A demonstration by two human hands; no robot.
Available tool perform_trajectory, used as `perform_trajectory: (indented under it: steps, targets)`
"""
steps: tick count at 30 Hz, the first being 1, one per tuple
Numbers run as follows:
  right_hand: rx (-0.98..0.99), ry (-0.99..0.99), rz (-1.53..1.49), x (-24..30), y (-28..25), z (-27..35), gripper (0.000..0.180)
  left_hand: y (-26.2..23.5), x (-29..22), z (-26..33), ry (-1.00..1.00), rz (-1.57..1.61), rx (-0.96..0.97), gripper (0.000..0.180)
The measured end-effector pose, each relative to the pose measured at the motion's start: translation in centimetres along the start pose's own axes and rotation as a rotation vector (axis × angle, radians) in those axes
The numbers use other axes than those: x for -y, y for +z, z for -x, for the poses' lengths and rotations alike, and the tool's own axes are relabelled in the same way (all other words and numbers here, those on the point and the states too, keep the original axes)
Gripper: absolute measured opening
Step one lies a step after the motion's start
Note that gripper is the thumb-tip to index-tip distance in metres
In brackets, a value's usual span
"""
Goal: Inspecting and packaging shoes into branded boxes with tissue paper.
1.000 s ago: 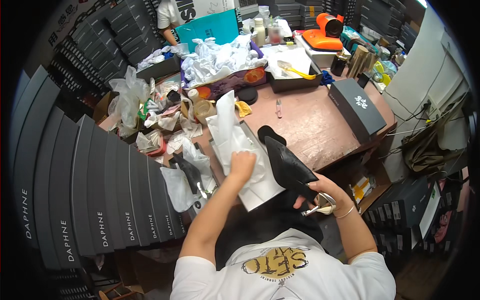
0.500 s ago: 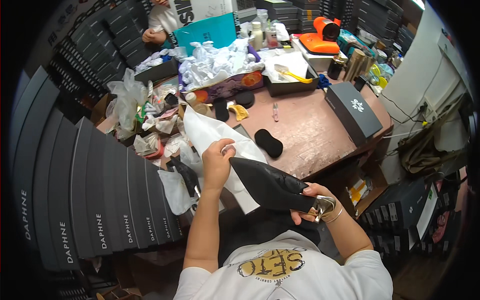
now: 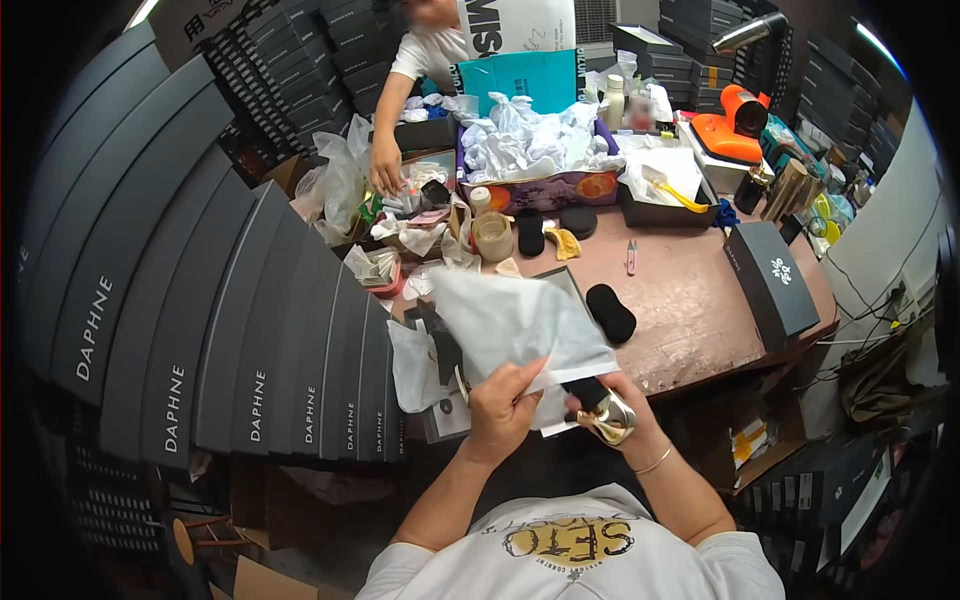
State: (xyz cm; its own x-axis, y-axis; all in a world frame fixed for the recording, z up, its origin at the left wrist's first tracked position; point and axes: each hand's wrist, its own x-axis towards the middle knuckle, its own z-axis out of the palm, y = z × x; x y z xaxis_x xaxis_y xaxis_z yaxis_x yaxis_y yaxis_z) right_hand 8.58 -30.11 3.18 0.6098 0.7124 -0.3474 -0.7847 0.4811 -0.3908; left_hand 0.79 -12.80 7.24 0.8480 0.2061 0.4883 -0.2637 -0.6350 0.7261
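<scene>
A black pointed shoe (image 3: pixel 588 391) with a shiny metallic heel part sits mostly inside a thin white bag (image 3: pixel 515 320); only its rear end shows at the bag's mouth. My left hand (image 3: pixel 503 402) is closed on the edge of the bag, thumb and fingers pinching it. My right hand (image 3: pixel 636 415) grips the shoe near its heel, with some fingers hidden behind it. Left of the bag, another black shoe (image 3: pixel 441 345) lies partly in white wrapping (image 3: pixel 412 368), above a grey open box whose corner shows.
Tall stacks of dark grey boxes (image 3: pixel 235 340) wall off the left. On the pink table (image 3: pixel 690 320) lie a black oval pad (image 3: pixel 611 313), pink-handled snips (image 3: pixel 632 258) and a dark box (image 3: pixel 770 285). A co-worker's hand (image 3: pixel 386 168) reaches over clutter beside a paper-filled purple box (image 3: pixel 540 192).
The shoe's toe has gone into the white bag, and my left hand has moved onto the bag's edge. A co-worker's arm now reaches over the clutter. The view has shifted.
</scene>
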Motion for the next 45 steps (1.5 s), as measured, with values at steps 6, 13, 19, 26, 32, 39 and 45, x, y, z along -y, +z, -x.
perform_trajectory:
  steps: [6, 13, 19, 26, 32, 39, 45]
  targets:
    - [-0.138, -0.735, 0.884, -3.6, -6.6, -4.6, 0.054, 3.8, -0.7, 1.4, 0.341, 0.082, 0.05, 0.048]
    - [-0.295, -0.933, 1.925, 0.1, -10.5, -3.1, 0.055, 8.8, -3.2, 5.3, 0.545, 0.257, 0.274, 0.046]
    - [-0.446, -1.051, 2.165, 10.3, -14.4, -3.1, 0.043, 5.2, 2.1, 4.9, 0.227, 0.06, 0.33, 0.054]
    - [-0.184, -0.664, 2.499, 12.6, -13.7, -4.6, 0.032, -0.7, 22.3, 7.3, -0.736, -0.245, -0.139, 0.053]
    - [0.218, -0.283, 1.365, 3.7, 0.3, -3.2, 0.05, -3.1, 18.4, 6.9, -0.729, 0.383, -0.308, 0.021]
    - [0.273, 0.03, 0.115, -5.1, -4.6, -5.2, 0.052, -0.9, 7.4, 4.8, -0.652, 0.597, 0.473, 0.033]
    - [0.15, 0.22, 0.351, -3.4, -7.6, 0.8, 0.042, -1.7, 20.0, -2.2, -0.425, -0.446, 0.347, 0.056]
